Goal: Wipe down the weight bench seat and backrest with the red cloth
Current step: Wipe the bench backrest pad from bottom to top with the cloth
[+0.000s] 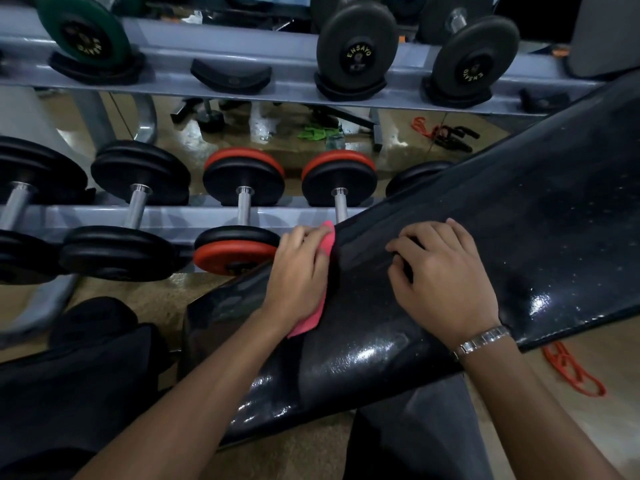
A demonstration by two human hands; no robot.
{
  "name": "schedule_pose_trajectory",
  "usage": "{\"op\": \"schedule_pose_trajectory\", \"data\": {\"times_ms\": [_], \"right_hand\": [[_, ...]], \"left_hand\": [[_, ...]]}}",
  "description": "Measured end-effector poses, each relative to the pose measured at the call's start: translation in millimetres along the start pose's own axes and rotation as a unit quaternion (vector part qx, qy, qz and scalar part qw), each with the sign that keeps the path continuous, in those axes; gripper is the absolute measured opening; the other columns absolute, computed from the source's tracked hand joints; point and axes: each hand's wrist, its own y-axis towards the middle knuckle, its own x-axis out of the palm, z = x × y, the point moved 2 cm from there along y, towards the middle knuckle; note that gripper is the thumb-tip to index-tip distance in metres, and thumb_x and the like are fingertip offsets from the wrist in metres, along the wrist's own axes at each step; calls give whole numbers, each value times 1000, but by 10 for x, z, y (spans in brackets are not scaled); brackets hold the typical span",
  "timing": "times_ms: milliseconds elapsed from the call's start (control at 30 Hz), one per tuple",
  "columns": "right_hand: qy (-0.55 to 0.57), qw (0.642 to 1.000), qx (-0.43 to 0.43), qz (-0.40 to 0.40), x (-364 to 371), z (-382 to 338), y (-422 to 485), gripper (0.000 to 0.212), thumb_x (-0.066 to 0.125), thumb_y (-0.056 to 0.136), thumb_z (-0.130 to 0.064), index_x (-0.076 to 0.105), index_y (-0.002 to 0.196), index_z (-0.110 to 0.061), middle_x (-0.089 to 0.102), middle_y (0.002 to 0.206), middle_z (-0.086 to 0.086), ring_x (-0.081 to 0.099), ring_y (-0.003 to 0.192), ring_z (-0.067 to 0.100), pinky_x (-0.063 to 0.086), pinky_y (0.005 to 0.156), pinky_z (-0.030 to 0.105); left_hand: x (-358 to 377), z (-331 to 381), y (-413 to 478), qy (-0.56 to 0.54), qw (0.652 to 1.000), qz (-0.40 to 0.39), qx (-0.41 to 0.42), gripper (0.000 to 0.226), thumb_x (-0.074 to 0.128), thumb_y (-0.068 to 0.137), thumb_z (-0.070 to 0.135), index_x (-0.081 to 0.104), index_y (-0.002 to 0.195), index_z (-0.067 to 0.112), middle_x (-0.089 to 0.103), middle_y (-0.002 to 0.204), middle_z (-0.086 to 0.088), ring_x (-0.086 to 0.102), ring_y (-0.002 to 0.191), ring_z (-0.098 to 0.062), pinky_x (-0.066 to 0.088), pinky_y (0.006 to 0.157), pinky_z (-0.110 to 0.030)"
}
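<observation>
A long black glossy bench pad (519, 237) runs from the lower middle up to the right edge of the head view. My left hand (298, 275) presses the red cloth (308, 323) flat against the pad's left edge; cloth shows above the fingers and below the palm. My right hand (440, 278), with a metal watch on the wrist, rests on the pad just right of it, fingers curled against the surface, holding nothing. Wet-looking shine marks the pad near the bottom.
A grey two-tier dumbbell rack (207, 216) stands close behind the bench, with black and red-rimmed dumbbells (242, 181) right beside my left hand. An orange band (571, 372) lies on the floor at the lower right. My dark-clothed legs fill the lower left.
</observation>
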Motion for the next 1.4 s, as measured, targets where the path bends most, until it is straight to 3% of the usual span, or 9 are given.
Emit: {"op": "schedule_pose_trajectory", "data": {"times_ms": [100,300,533,700,767,867,1000,1233,1400], "right_hand": [[0,1000,-5,3,14,5,7,19,61,90,-22,74,103,-19,66,109,1,60,109,26,35,116,52],[-2,1000,1,0,-2,-8,-1,19,61,89,-21,74,103,-19,66,108,1,60,108,25,35,116,52],[14,1000,6,-7,-2,-6,10,17,63,87,-21,74,100,-20,65,106,0,60,106,25,34,117,51],[132,990,24,-36,-139,86,72,16,64,89,-20,75,101,-23,68,100,-7,61,101,19,27,119,37],[128,991,20,-22,-280,153,98,19,59,90,-24,74,101,-25,69,101,-7,62,102,20,32,116,43],[46,999,28,-2,-505,373,119,21,57,91,-27,74,102,-25,69,107,-5,59,112,24,26,117,55],[-29,998,62,-12,-670,788,61,30,49,94,-31,73,110,-23,66,115,1,52,123,30,18,118,59],[-56,997,51,22,-578,861,17,28,50,93,-27,72,105,-16,66,112,7,58,111,34,34,111,53],[-57,997,43,32,-570,882,-15,23,55,95,-23,72,108,-15,66,114,7,57,112,34,32,113,53]], "left_hand": [[-98,-210,-100,17,997,-28,63,43,38,103,20,57,141,15,56,118,-2,48,107,-19,37,100,-30],[139,-213,380,103,982,-41,-156,43,31,101,29,68,114,11,63,111,-13,52,108,-32,39,99,-42],[-44,131,-201,-10,995,-25,96,39,48,102,11,57,140,13,54,121,-1,48,113,-14,37,103,-22],[92,-45,213,76,990,-13,-115,33,43,103,21,65,125,11,59,114,-13,52,113,-34,37,100,-39],[175,158,264,84,985,-10,-151,34,41,101,21,64,122,8,57,115,-15,51,111,-37,37,100,-42],[117,502,-54,53,999,-10,-7,44,40,96,22,57,135,10,54,116,-9,51,106,-27,40,99,-36],[-112,338,-307,55,978,-110,166,52,42,97,21,45,148,10,49,130,-5,49,112,-24,42,104,-35],[230,464,298,76,984,-11,-163,34,39,98,21,60,122,7,54,117,-16,51,109,-38,41,99,-48],[129,752,-231,26,997,-31,68,49,39,97,21,50,143,11,51,119,-5,49,106,-21,43,97,-32]]}}
